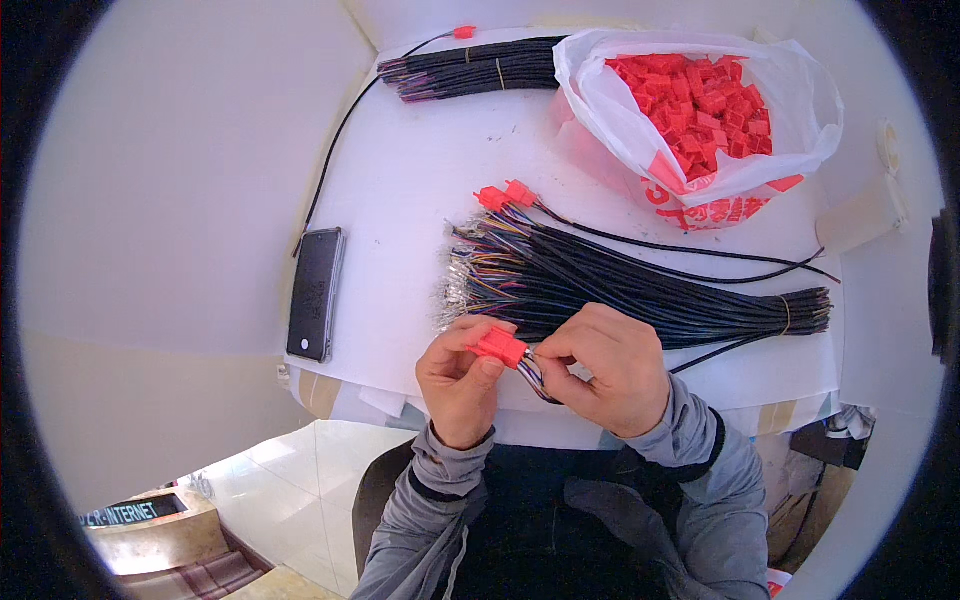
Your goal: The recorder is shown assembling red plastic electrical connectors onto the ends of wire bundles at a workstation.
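Note:
My left hand (452, 395) grips a red plastic connector housing (502, 347) between thumb and fingers, its open end turned to the right. Several thin coloured wires (532, 378) run from that end and curve down under my right hand (612, 368). The thumb and forefinger of my right hand pinch one wire close to the housing. Just beyond both hands lies a thick bundle of black cables (650, 285) with bare metal terminals (455, 285) at the left end. Two finished-looking red connectors (505, 194) on cables rest along its far side.
A white plastic bag (585, 110) full of red housings (700, 110) stands at the far right. Behind lies another tied cable bundle (480, 72), with one connector-tipped cable (335, 135) trailing left. A phone (316, 295) lies at the table's left edge; a pale cup-like container (862, 215) is at right.

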Demonstrator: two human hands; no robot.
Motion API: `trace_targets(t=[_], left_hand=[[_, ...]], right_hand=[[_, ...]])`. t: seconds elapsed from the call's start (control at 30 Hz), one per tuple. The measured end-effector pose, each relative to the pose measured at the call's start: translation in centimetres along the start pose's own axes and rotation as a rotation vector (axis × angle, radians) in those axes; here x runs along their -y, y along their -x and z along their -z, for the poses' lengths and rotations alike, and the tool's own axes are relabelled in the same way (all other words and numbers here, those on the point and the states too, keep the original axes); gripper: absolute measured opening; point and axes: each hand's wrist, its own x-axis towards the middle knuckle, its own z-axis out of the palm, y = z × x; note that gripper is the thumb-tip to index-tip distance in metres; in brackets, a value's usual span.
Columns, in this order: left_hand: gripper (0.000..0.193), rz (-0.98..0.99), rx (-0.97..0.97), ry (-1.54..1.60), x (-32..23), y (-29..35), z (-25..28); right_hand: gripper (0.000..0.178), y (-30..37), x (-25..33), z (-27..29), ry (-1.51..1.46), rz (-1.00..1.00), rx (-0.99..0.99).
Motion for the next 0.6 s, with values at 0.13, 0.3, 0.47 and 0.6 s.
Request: trace_targets(t=[0.13,0.3,0.47,0.6], left_hand=[[0.029,-0.002,-0.006,0.018,-0.02,0.12,0.06],[0.027,0.010,0.015,0.001,0.10,0.12,0.09],[0.029,0.134,-0.004,0.142,-0.11,0.14,0.31],[0.032,0.159,-0.021,0.204,-0.20,0.13,0.26]], right_hand=[[0.017,0.06,0.00,-0.06,-0.010,-0.003,0.003],[0.017,0.12,-0.05,-0.08,-0.003,0.014,-0.014],[0.018,-0.12,0.25,0.01,-0.005,0.070,-0.004],[0.019,-0.17,0.22,0.01,0.031,0.113,-0.019]])
